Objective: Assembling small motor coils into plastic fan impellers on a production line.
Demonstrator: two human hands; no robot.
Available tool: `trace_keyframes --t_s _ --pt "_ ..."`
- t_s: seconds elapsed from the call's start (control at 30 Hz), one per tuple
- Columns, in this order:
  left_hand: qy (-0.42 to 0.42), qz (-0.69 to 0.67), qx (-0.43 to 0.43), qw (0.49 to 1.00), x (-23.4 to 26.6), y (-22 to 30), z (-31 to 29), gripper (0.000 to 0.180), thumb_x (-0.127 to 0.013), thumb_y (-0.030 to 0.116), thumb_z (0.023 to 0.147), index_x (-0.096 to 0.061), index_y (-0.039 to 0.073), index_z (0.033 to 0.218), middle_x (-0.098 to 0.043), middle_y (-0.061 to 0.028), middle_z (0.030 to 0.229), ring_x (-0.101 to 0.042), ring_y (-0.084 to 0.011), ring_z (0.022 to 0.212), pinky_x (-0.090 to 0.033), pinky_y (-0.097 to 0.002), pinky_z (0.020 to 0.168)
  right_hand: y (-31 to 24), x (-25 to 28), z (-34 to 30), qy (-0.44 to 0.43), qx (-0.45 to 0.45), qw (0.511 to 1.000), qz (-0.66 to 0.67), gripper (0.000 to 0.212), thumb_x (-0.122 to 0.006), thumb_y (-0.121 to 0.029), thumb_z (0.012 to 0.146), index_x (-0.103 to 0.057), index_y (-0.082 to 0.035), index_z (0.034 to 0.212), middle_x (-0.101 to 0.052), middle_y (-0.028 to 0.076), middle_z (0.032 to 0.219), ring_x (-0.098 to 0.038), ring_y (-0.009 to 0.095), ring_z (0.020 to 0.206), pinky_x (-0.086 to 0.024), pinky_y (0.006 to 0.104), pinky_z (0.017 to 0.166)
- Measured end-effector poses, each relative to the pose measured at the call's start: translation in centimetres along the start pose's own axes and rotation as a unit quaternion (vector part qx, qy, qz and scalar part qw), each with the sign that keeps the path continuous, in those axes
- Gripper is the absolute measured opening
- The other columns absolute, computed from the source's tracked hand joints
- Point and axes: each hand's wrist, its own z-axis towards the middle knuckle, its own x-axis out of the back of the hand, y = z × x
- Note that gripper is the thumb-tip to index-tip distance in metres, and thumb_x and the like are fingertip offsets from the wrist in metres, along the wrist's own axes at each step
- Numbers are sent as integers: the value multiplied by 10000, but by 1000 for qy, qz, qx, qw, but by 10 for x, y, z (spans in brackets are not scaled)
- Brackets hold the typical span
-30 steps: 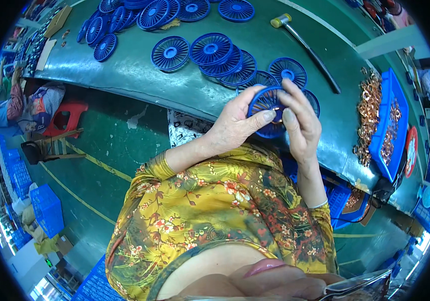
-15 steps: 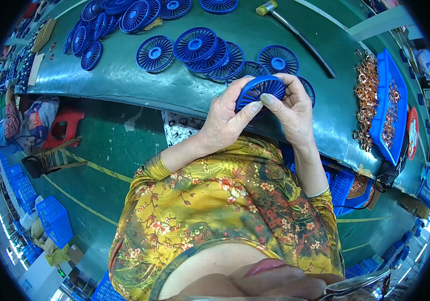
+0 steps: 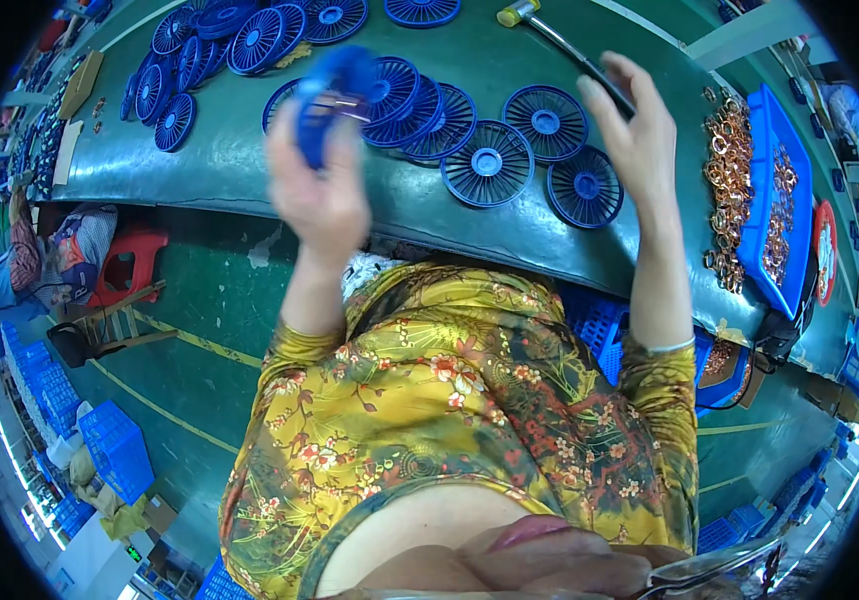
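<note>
The wheel (image 3: 334,95) in my left hand (image 3: 319,195) is blue plastic, smooth; the bench (image 3: 249,165) is matt green; at three o'clock, shiny coppery metal rings (image 3: 729,170).

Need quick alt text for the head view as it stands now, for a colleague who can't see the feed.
The left hand lifts a blurred blue slotted disc above the green bench, while the right hand hangs open and empty over more blue discs lying flat. A hammer lies behind them, and a blue tray of coppery rings sits to the right.
</note>
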Motion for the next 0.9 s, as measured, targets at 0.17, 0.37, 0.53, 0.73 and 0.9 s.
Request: trace_keyframes --t_s 0.17,0.37,0.53,0.73,0.9 --pt "4 196 54 979 34 -81 37 299 -575 151 932 -531 87 1221 -662 -120 884 -638 -255 711 -505 -346 663 68 -13 30 -85 -31 968 -234 412 -626 -347 858 -599 -47 1139 -622 168 1103 -585 346 1036 -479 440 859" --pt "-95 310 54 944 43 -110 36 450 -529 336 939 -490 88 1314 -472 -219 1342 -376 -379 1304 -196 -589 1071 76 -2 20 -76 -8 964 -253 295 -567 -315 900 -629 -58 1030 -636 149 938 -603 348 877 -479 424 777" --pt "-195 75 -161 965 -16 -7 37 607 -788 240 719 -530 8 1217 -530 -196 1260 -484 -358 1183 -364 -446 1000 78 51 -26 -104 -234 967 -15 323 -516 -331 945 -644 -37 983 -622 84 776 -568 169 669 -439 303 583" --pt "-476 59 -294 827 -93 46 5 960 -783 493 631 -375 86 1399 -430 -201 1388 -262 -365 1381 -127 -609 1105 47 115 -115 -27 -340 918 204 340 -477 -327 984 -608 -16 1028 -599 23 773 -509 49 595 -383 191 485" --pt "-541 67 -285 788 -145 58 -12 1000 -781 458 676 -256 96 1445 -485 -206 1322 -360 -357 1327 -136 -592 1116 29 136 -164 1 -363 902 233 340 -484 -330 984 -605 -15 1024 -591 16 778 -500 47 601 -371 184 497"
